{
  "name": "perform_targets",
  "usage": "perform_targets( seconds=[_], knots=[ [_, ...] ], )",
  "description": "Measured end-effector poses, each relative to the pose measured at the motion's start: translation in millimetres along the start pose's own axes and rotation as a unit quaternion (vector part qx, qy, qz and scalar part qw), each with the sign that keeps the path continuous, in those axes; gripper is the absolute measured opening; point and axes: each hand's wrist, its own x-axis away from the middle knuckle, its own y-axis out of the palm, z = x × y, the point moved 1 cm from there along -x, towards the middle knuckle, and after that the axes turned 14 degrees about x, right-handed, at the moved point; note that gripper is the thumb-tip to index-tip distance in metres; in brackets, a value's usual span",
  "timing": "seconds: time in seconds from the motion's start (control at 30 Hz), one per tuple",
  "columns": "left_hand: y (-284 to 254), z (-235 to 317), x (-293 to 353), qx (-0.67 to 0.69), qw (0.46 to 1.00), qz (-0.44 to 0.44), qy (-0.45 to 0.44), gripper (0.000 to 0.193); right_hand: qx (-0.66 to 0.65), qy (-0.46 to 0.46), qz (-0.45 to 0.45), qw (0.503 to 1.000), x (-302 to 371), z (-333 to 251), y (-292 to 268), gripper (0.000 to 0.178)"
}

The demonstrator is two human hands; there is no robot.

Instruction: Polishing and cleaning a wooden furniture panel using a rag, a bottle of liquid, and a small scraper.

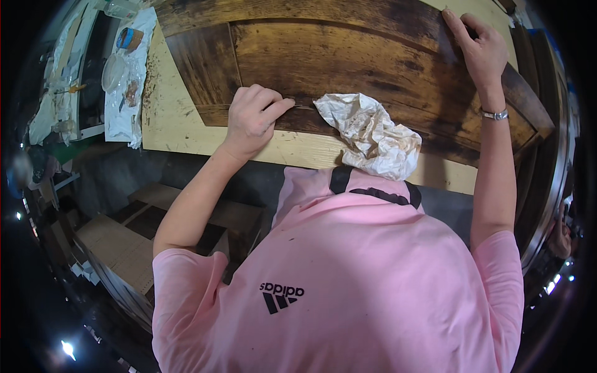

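Observation:
A brown wooden panel (298, 56) with dark mottled stain and raised framing lies across the pale work table. My left hand (252, 118) rests at the panel's near edge, its fingers curled and thumb pressed against the forefinger. Whatever it may pinch is too small to make out. Toward the far right, my right hand (486, 55) lies on the panel's far edge with fingers apart, holding nothing visible. Between the hands, a crumpled white cloth or paper wad (373, 137) with brown smears sits on the panel's near edge and hangs partly over the table front.
The pale yellow table top (168, 118) shows around the panel. At the left, a white-covered board (127, 93) carries a clear plastic cup (114, 69) and a brown-stained blue-rimmed container (129, 38). Cardboard boxes (115, 242) stand below on the left. Dark boards (547, 81) stand at the right.

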Motion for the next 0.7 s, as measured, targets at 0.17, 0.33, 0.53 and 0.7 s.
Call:
perform_targets(
  seconds=[0.17, 0.33, 0.53, 0.7],
  knots=[
    [-3.1, 0.3, -1.8, 0.009, 1.000, -0.008, -0.016, 0.029, 0.003, -0.006, 0.027, 1.000, 0.5, 2.4, 3.1, 0.051],
    [-6.3, -1.9, -2.2, 0.019, 1.000, -0.021, -0.011, 0.029, -0.002, -0.007, 0.012, 1.000, -0.3, 4.1, 3.1, 0.052],
    [-6.6, -4.1, -6.3, 0.034, 0.998, -0.046, -0.003, 0.028, 0.004, -0.003, 0.004, 1.000, -1.5, 3.3, 4.9, 0.052],
    [-6.0, -7.2, -8.8, 0.054, 0.997, -0.058, 0.004, 0.028, 0.004, 0.000, 0.002, 1.000, -2.8, 2.1, 5.5, 0.052]
  ],
)
